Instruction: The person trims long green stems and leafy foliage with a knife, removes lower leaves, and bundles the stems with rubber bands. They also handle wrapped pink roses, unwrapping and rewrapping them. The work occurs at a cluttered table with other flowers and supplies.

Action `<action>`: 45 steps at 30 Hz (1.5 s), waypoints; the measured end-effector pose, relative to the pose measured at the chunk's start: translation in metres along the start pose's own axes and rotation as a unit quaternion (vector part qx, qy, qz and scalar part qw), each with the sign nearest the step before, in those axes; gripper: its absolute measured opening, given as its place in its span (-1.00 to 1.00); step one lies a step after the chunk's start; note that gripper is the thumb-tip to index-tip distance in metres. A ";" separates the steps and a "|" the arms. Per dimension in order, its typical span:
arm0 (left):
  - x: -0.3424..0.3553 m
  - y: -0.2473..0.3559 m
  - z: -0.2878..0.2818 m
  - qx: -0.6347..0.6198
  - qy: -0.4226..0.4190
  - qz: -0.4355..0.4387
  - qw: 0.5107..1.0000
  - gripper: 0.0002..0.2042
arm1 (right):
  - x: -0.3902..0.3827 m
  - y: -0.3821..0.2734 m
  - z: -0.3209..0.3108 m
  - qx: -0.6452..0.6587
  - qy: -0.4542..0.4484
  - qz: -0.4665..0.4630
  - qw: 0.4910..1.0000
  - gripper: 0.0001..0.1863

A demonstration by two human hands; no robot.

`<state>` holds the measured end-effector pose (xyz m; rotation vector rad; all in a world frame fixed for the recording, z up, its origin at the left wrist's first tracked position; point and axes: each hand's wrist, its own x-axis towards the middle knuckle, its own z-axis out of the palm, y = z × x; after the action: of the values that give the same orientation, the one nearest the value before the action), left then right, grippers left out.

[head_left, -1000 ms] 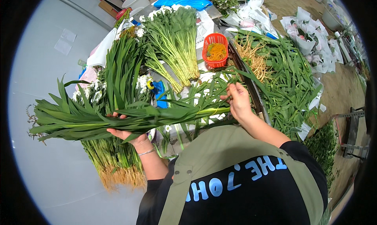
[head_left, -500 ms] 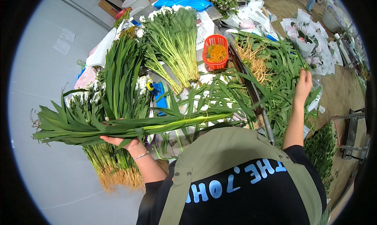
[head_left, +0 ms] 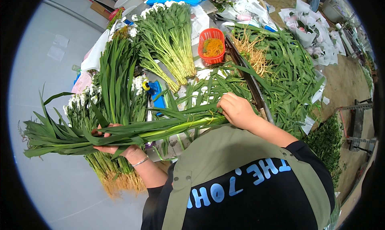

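A long bundle of leafy green flower stems [head_left: 172,127] lies crosswise in front of me, its leafy tops to the left. My left hand [head_left: 120,147] is closed round it from below near the leafy part; the thumb and some fingers show above. At the bundle's right end, my right hand [head_left: 237,110] has its fingers pinched on the stems or a leaf there; the fingertips are partly hidden. Thin ties circle the bundle near that end. Under it, loose leaves [head_left: 192,94] and a blue tool with a yellow knob [head_left: 155,94] lie on the table.
A red basket [head_left: 211,46] of orange rubber bands stands beyond the bundle, beside white-flowered stems [head_left: 172,45]. A dark metal rail [head_left: 246,75] borders a heap of stripped leaves [head_left: 286,77] on the right. Rooted stems [head_left: 116,169] hang at the left; wrapped bouquets [head_left: 306,31] stand far right.
My right hand has come back from the leaf heap at the right to the bundle's stem end, and its fingers are now on it. The left hand still holds the bundle.
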<state>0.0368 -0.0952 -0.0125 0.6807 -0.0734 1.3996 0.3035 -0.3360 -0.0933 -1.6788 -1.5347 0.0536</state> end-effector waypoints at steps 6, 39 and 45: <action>-0.002 0.000 0.003 0.020 -0.013 -0.011 1.000 -0.65 | -0.003 0.009 0.006 0.044 0.093 -0.006 0.995 -0.73; 0.008 0.021 0.009 -0.171 -0.103 -0.178 0.964 -0.87 | 0.002 0.007 -0.032 -0.107 -0.050 -0.065 0.991 -0.89; 0.012 0.060 -0.004 -0.205 -0.167 -0.140 0.954 -0.92 | -0.053 0.109 -0.092 -0.285 0.029 0.296 0.911 -0.81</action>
<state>-0.0175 -0.0822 0.0136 0.5464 -0.5020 0.9450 0.4279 -0.4187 -0.1237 -2.5445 -0.9863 -0.1393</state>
